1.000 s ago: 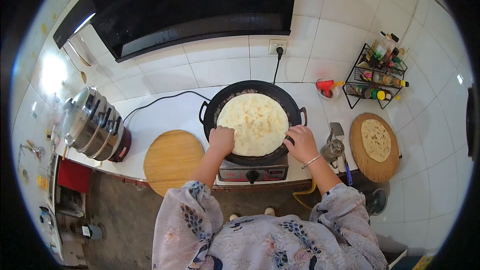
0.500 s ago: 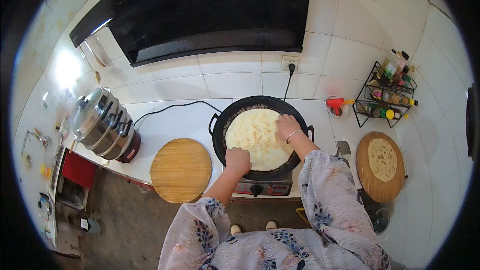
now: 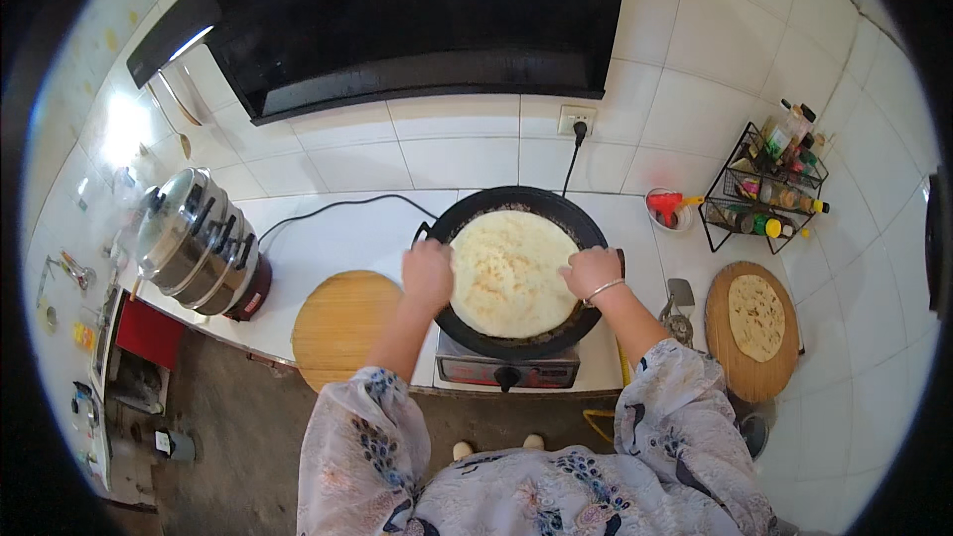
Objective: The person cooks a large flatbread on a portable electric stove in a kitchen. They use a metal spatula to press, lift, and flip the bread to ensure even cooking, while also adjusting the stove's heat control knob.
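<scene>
A large pale flatbread [image 3: 511, 283] with light brown patches lies in a black two-handled pan [image 3: 531, 348]. At its right edge, my right hand [image 3: 595, 275] has its fingers closed in a pinch on the bread's rim. My left hand [image 3: 428, 275] is over the pan's left rim, beside the bread's left edge. It is curled and slightly blurred, and what is in its fingers, if anything, is hidden. Beneath the pan stands a burner [image 3: 467, 368] with a black front knob.
Left of the pan are a round wooden board [image 3: 342, 328] and a stacked metal steamer [image 3: 199, 243]. To the right are a metal spatula [image 3: 681, 298], a board with another flatbread [image 3: 756, 323], a bowl [image 3: 673, 216] with a red tool, and a bottle rack [image 3: 764, 189]. A black range hood [image 3: 417, 30] overhangs the counter.
My left hand has moved up and left, from the bread's lower left edge to the pan's left rim. My right hand has shifted down and right, from the bread's top to its right edge.
</scene>
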Motion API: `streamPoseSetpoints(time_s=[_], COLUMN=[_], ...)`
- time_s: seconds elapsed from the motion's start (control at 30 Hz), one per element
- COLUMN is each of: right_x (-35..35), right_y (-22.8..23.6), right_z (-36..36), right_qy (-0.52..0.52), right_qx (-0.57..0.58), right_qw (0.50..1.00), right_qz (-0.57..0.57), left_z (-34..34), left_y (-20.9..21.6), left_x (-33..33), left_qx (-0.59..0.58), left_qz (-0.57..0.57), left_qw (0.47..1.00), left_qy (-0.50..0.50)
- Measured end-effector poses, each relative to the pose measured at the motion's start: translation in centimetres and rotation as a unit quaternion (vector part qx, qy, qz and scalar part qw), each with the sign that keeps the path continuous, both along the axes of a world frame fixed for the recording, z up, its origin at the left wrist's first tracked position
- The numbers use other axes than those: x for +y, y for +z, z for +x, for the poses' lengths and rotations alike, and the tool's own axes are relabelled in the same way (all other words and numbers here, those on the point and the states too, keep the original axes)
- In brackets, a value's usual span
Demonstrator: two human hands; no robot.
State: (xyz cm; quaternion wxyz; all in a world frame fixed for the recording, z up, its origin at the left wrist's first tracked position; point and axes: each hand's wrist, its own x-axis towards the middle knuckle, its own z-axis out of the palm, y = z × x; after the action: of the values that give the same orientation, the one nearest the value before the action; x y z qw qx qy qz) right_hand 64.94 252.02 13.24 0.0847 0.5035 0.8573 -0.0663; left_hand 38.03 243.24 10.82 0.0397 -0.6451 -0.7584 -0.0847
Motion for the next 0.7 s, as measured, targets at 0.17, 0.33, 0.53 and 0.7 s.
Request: streamPoseSetpoints(time_s=[0.17,0.33,0.53,0.7], right_x=[1.7,1.8,-3.0,-3.9], right_y=[-3.8,-6.6,-1.0,-1.5], right_z=[-0.2,-1.2,-1.4,1.7], right_qy=[0.049,0.024,-0.007,0.024], right_qx=[0.013,-0.046,0.017,0.097], right_qw=[0.999,0.999,1.0,0.989], right_qz=[0.012,0.001,-0.018,0.109], left_z=[5.2,5.3,1.2,-2.0], left_y=[-1.6,-3.3,-3.1,-0.7], left_x=[-0.4,0.3,1.4,-2.5], left_qx=[0.068,0.07,0.052,-0.031], left_qz=[-0.146,-0.204,0.081,0.185], left_qw=[0.986,0.975,0.994,0.981], left_qy=[-0.038,-0.043,0.052,0.045])
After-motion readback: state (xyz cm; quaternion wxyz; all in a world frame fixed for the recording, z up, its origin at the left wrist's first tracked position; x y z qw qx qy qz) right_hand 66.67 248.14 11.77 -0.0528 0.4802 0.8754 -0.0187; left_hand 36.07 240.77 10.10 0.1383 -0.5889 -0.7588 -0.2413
